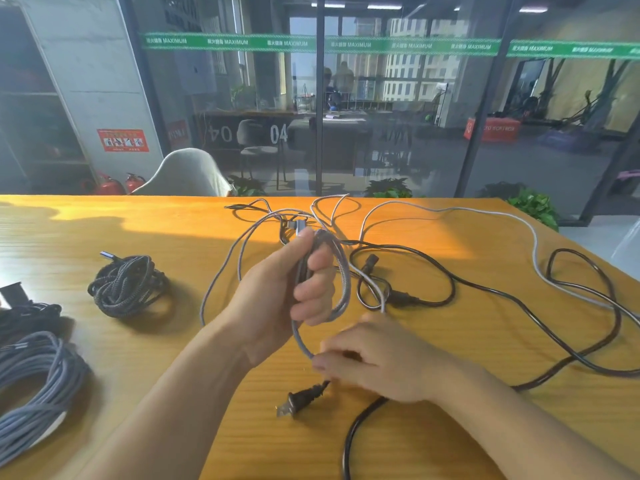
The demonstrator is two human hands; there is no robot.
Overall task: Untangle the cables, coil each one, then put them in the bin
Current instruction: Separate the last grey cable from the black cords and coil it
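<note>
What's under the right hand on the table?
A black power cable runs beneath the right hand; its plug sticks out on the left. The stretch directly under the palm is hidden.

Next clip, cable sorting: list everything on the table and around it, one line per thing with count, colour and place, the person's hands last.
Table: one, orange-yellow wood, fills the foreground.
Braided coil: one, black, finished, table left.
Grey coil: one, blue-grey, left edge.
Grey cable: one, grey braided, partly looped in the left hand, the rest loose behind it.
Power cord: one, black, sprawled across table right.
Plug: one, black, near edge, by the right hand.
White cable: one, pale, far right.
Chair: one, white, behind table.
Fire extinguishers: two, red, floor left.
Left hand: grips the loops.
Right hand: pinches the grey cable.
</note>
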